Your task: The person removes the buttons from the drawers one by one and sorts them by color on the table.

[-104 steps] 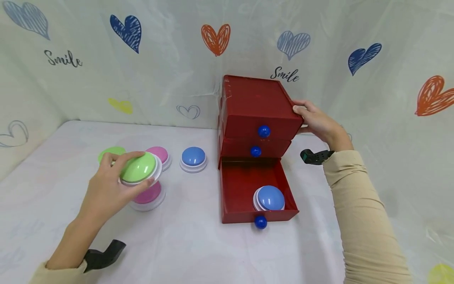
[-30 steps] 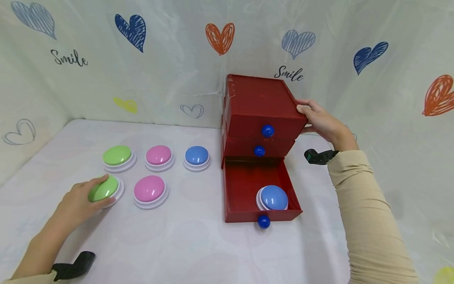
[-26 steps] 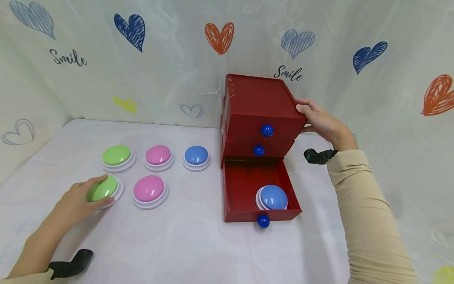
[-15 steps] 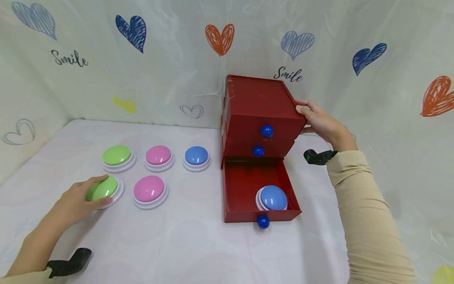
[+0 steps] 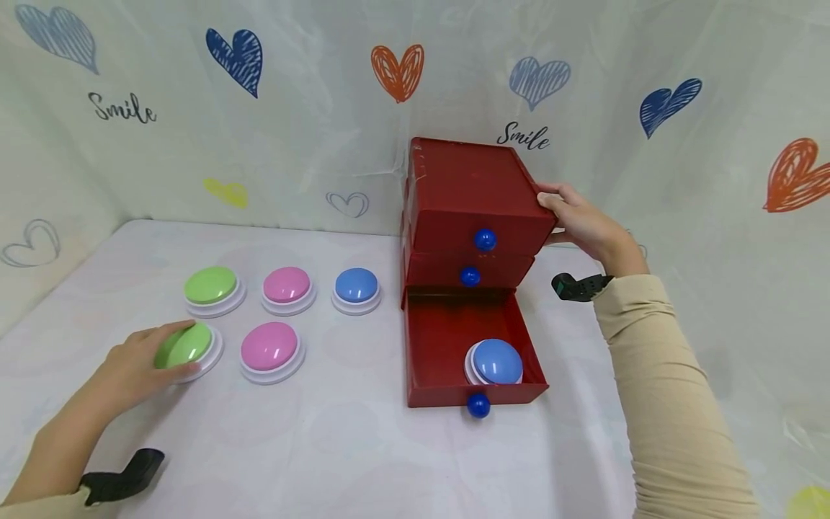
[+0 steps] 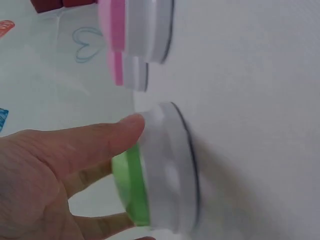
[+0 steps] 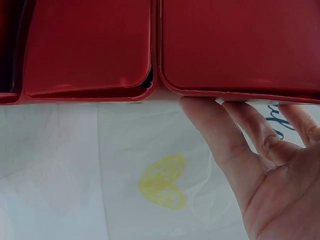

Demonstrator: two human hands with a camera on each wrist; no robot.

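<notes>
My left hand [image 5: 132,367] is around a green dome push button [image 5: 186,346] with a white base, which sits on the table. In the left wrist view its thumb lies along the white base [image 6: 170,175], with other fingers at the far side of the green dome; the fingers look fairly straight. My right hand [image 5: 590,227] rests against the right side of a red drawer box [image 5: 476,176], fingertips touching its edge in the right wrist view. The bottom drawer [image 5: 434,346] is pulled out and holds a blue push button [image 5: 498,362].
On the white table [image 5: 311,447], left of the box, stand another green button [image 5: 210,285], two pink buttons, one behind [image 5: 287,285] and one in front [image 5: 269,347], and a blue button [image 5: 356,286]. A heart-print curtain [image 5: 311,115] hangs behind.
My left hand has carried the green button left and set it down in front of the other green one. Lately its thumb has slid back slightly. The right hand stays at the box.
</notes>
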